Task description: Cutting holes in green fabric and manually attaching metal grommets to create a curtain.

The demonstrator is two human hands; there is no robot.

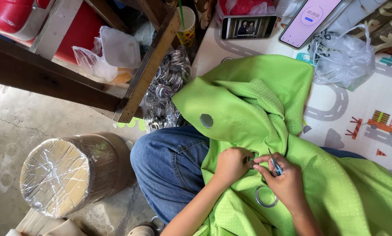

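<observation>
Head view: the green fabric (pixel 257 109) lies draped over the person's lap in blue jeans (pixel 169 161). The left hand (pixel 233 164) pinches a fold of it shut. Just beside, the right hand (pixel 283 179) grips small scissors (pixel 274 164), resting on the cloth above a metal ring (pixel 266 197).

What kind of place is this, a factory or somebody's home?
Probably a home used as an informal sewing workspace. The person sits on a children's play mat printed with roads, beside a bare concrete floor. A green curtain fabric lies over the lap, and a bag of metal rings waits nearby.
</observation>
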